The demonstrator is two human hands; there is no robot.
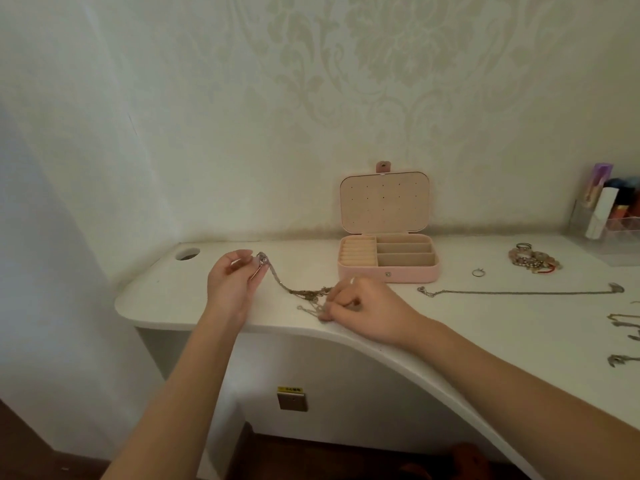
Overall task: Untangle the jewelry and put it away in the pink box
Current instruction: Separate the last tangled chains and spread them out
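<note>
While one left hand [231, 282] pinches a tangled chain [294, 291] raised at its end, one right hand [360, 306] pinches its knot on the desk [450, 327]; one open pink box [388, 251], one ring [478, 272], one straight chain [519, 292].

I see a white desk [467, 327] carrying the open pink box [388, 271] near the wall. A long chain [519, 292], a ring [478, 272], a bracelet heap [533, 260] and a clear organizer [609, 237] lie to its right, and a tangled chain [304, 294] lies at the front edge.
</note>
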